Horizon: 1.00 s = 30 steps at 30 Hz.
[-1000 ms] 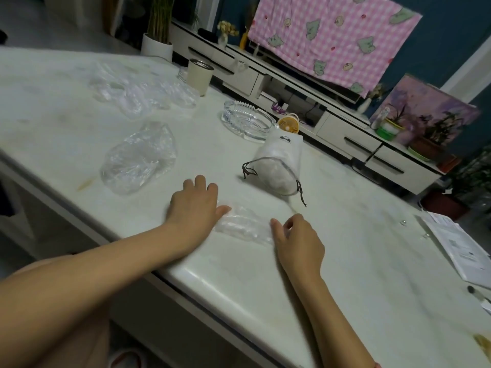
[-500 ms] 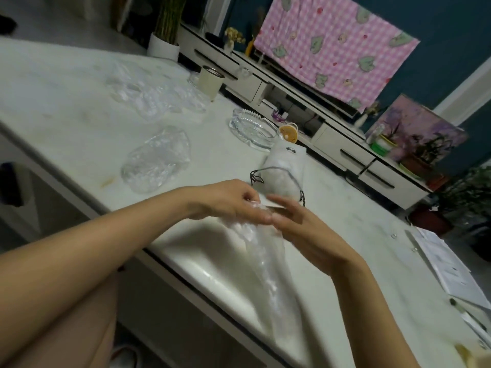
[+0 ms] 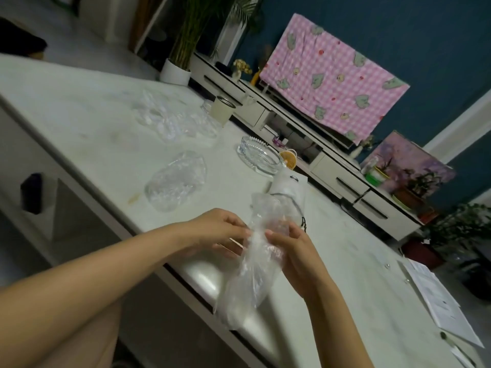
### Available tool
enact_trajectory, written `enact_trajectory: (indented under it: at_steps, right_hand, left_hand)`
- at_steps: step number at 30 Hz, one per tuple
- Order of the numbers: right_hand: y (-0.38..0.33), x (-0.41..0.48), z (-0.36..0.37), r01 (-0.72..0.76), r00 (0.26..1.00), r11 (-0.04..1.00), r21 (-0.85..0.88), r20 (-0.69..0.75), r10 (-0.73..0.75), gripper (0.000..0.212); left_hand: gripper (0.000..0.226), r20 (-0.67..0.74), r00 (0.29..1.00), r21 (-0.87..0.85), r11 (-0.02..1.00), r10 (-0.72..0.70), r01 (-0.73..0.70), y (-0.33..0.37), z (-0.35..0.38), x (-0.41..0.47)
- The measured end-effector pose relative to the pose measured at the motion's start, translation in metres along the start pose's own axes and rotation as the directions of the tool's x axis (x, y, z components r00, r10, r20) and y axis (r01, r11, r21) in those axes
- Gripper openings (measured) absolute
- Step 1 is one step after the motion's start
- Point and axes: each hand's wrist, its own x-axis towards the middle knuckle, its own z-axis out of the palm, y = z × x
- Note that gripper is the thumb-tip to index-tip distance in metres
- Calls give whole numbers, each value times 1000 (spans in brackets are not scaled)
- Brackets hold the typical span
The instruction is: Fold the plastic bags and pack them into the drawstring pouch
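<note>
A clear plastic bag (image 3: 249,274) hangs in a long strip above the table's near edge. My left hand (image 3: 220,232) pinches it from the left and my right hand (image 3: 295,253) grips it from the right, near its upper part. Just behind the bag lies the white drawstring pouch (image 3: 288,185) with a dark cord, partly hidden by the plastic. A crumpled clear bag (image 3: 176,180) lies on the table to the left. Further back sits a loose heap of clear bags (image 3: 172,120).
The white marble table (image 3: 79,110) carries a glass ashtray (image 3: 259,158) behind the pouch, a cream cup (image 3: 222,110) at the back and papers (image 3: 438,296) at the right edge. Past the table stands a low white cabinet (image 3: 340,176).
The bag lay flat under both hands on the table a second ago. Both hands have lifted it, and it now hangs down as a long strip between them.
</note>
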Motion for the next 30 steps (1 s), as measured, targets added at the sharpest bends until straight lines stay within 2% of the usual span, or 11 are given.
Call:
enact_trajectory:
  at_steps: [3, 6, 10, 15, 17, 20, 21, 23, 25, 27, 30]
  right_hand:
    - [1, 1, 8, 22, 999, 999, 23, -32, -21, 27]
    - [1, 0, 17, 94, 995, 994, -61, 23, -92, 50]
    - [0, 2, 27, 225, 974, 956, -190, 81, -213, 51]
    - [-8, 1, 20, 242, 970, 952, -187, 60, -235, 39]
    - [-11, -9, 15, 427, 893, 743, -515, 107, -438, 62]
    - [5, -25, 31, 544, 751, 42, -838, 464, -469, 88]
    - [12, -27, 39, 566, 699, -90, -819, 535, -474, 86]
    - [25, -23, 50, 653, 562, -157, -741, 613, -556, 56]
    - [30, -19, 51, 701, 519, -54, -711, 560, -646, 28]
    - [26, -19, 51, 659, 678, 290, -694, 381, -628, 17]
    - [7, -18, 54, 402, 915, 776, -486, 237, -326, 9]
  left_hand:
    - [10, -20, 999, -175, 983, -51, 46, 2, -10, -5]
    - [26, 58, 992, -407, 904, -114, 128, 2, -10, -14]
    - [40, 187, 976, -340, 925, -110, 169, -1, -9, -23]
    - [12, 191, 963, -350, 903, -190, 248, -2, -19, -24]
    - [14, 188, 958, -407, 870, -217, 276, 2, -24, -24]
    - [15, 179, 960, -477, 835, -213, 274, 6, -29, -19]
    - [20, 172, 965, -484, 837, -197, 257, 4, -29, -16]
    - [18, 99, 975, -485, 845, -201, 224, 1, -27, -11]
    - [7, -86, 977, -431, 891, -194, 139, -4, -22, -9]
    - [3, -242, 963, -274, 961, -117, 48, -7, -18, -8]
    - [10, -326, 945, -163, 986, -14, -41, -8, -18, -9]
